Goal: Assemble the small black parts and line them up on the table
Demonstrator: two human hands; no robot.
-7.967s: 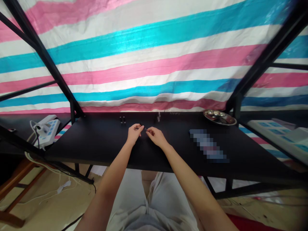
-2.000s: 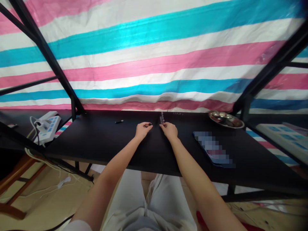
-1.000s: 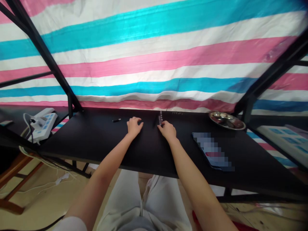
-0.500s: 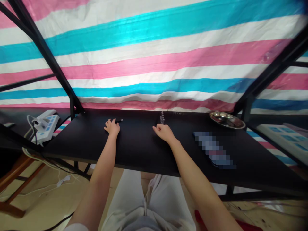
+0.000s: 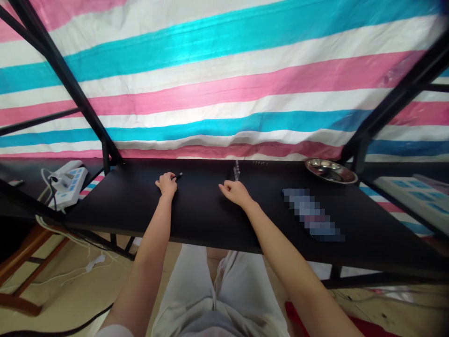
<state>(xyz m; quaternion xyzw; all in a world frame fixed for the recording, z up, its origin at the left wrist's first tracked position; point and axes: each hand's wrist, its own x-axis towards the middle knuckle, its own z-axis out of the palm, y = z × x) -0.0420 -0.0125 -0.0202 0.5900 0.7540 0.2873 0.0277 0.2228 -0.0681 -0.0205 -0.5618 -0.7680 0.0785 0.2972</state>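
Note:
My left hand [image 5: 167, 184] lies on the left half of the black table, its fingers closed round a small black stick-shaped thing [image 5: 179, 176] with a pale tip. Only the tip end shows, pointing away and to the right; its exact kind is unclear. Near the table's middle, my right hand [image 5: 235, 192] rests with curled fingers, thumb and forefinger together. Anything inside that hand is hidden. Just beyond it, a line of small clear pieces [image 5: 236, 170] runs toward the back edge. More tiny clear pieces [image 5: 260, 163] lie in a row to its right.
A shiny metal dish [image 5: 330, 171] stands at the back right. In front of it lies a blurred bluish flat object [image 5: 312, 214]. White power strips [image 5: 72, 187] with plugs sit at the left, beside a black metal frame [image 5: 75, 89]. A striped plastic sheet [image 5: 224, 89] hangs behind.
My left hand's fingers have drawn in round the black stick-shaped thing, which has turned and tipped up slightly. My right hand has shifted a little to the left.

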